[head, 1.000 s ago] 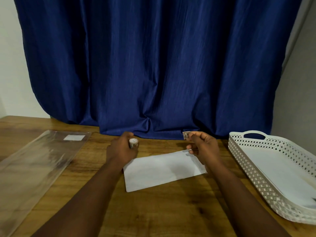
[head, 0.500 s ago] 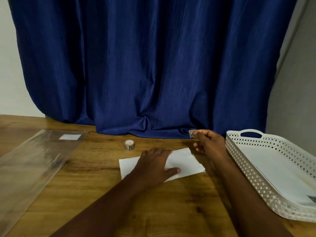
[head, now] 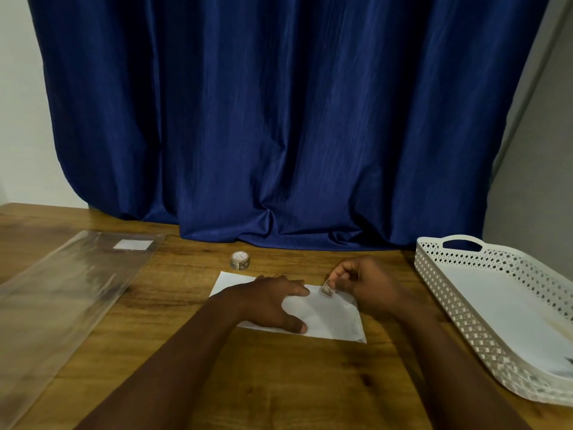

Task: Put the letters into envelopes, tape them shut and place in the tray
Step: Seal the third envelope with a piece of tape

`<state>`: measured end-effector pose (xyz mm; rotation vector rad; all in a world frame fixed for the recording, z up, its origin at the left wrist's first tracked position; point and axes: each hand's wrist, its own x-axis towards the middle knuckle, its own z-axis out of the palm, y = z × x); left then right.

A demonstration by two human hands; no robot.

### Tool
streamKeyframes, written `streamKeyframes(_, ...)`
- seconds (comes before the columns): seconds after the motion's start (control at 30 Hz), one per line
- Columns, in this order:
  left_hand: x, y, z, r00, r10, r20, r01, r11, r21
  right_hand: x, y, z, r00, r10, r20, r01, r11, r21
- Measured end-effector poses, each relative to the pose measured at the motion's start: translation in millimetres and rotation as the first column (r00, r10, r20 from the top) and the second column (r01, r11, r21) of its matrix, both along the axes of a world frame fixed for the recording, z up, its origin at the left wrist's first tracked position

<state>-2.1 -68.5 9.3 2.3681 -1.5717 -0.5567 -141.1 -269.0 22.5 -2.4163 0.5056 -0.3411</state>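
On the brown wooden table [head: 279, 383] a flat white paper envelope [head: 328, 318] lies in front of the person, well apart from the white perforated plastic tray [head: 459, 308] standing to the right, where white paper already rests. The left hand [head: 269, 302] lies spread and flat on the envelope's left half, fingers straight, pinning it to the wood. The right hand [head: 366, 283] is curled, its thumb and fingertips pinching a small patterned piece of tape [head: 327, 288] that touches or sits just above the envelope's far edge; which of the two cannot be told. The small patterned roll of tape [head: 240, 261] stands alone behind the envelope, near the hem of the dark blue curtain [head: 279, 119]. A clear plastic sleeve [head: 62, 293] lies at the left. The step in hand appears to be sealing the flap. To do it well, the flat hand should keep the paper from sliding while the strip is set straddling the flap edge, one end pressed first, then smoothed down firmly without wrinkles.
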Motion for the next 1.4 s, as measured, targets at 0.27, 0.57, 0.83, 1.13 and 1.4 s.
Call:
streamKeyframes(0.27,-16,1,7,0.999,-0.008,0.036,0.008,1.000,-0.013,0,4,-1,0.999,0.033,0.001,-0.033,0.999,0.009)
streamKeyframes(0.57,-19,-1,0,0.999,-0.047,0.006,0.047,0.992,-0.121,1,5,-3,0.999,0.041,-0.033,-0.043,0.997,-0.068)
streamKeyframes(0.83,-28,-5,-1,0.996,-0.074,0.043,0.076,0.996,-0.055,2,2,-7,0.998,0.037,-0.045,-0.040,0.997,-0.063)
streamKeyframes(1.13,-29,-11,-6,0.994,-0.075,0.076,0.076,0.997,-0.016,5,-3,-14,0.998,0.041,-0.045,-0.042,0.999,-0.015)
streamKeyframes(1.4,-30,-11,-3,0.997,-0.065,0.036,0.066,0.998,-0.010,13,-5,-23,0.997,-0.074,0.019,0.074,0.997,0.021)
